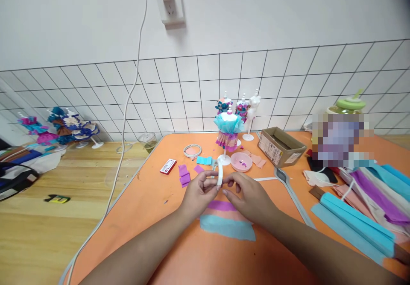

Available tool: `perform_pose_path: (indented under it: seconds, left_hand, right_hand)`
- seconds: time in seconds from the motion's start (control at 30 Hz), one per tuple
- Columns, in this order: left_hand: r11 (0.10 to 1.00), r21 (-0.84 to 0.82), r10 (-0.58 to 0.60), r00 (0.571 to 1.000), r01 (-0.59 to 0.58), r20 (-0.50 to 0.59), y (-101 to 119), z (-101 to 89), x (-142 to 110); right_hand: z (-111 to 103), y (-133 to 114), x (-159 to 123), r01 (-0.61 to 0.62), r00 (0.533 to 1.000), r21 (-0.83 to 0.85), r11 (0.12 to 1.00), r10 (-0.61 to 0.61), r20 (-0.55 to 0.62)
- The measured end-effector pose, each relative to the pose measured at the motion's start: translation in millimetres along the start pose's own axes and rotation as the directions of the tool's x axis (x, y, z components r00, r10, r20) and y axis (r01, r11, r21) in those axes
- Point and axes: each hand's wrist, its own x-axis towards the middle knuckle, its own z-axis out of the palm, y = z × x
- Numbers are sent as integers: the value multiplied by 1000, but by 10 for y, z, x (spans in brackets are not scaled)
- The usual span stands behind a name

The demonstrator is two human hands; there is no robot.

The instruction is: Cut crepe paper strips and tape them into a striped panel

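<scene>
Both my hands meet over the orange table [134,216] and hold a white tape roll [219,173] upright between them. My left hand [199,193] pinches the roll's left side with thumb and fingers. My right hand [248,197] has its fingertips closed at the roll's right edge, seemingly on the tape's end. Under my hands lie layered crepe paper strips [228,223] in purple, peach and blue. Just beyond stands a small mannequin [228,133] dressed in blue, peach and purple crepe paper.
A pink dish [241,162], purple paper scraps [184,175], a red card [168,166], another tape ring [192,150], a cardboard box [280,147] and scissors [290,189] lie around. Crepe paper rolls [358,221] pile at right. A white cable [123,122] hangs from the wall socket.
</scene>
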Motion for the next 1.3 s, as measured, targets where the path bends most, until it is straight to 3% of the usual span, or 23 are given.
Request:
perform_pose_path:
  seconds: [0.13,0.23,0.4,0.57,0.9,1.17,1.3]
  left_hand:
    - [1000,-30,5,999,-6,-41,4,-12,8]
    - [1000,5,27,1000,-27,-14,-35,-12,2]
    - [985,157,72,997,-76,31,-124,35,-27]
    - [977,197,78,997,-80,17,-131,46,-35]
    - [999,9,-47,999,47,-24,-157,52,2]
    - [999,9,-43,999,43,-9,-155,56,-10]
    - [999,17,-47,999,48,-2,-152,64,-20]
  right_hand:
    - [171,26,71,-11,984,84,996,25,-174]
    - [228,74,33,31,970,137,990,4,-244]
    - [249,168,-14,62,968,118,991,-31,-248]
    - [247,248,-2,47,974,96,994,-25,-224]
    - [278,264,-50,146,968,-43,988,-151,-202]
    - [253,235,-42,85,985,95,992,-69,-158]
    - [251,245,-32,76,989,68,995,-67,-128]
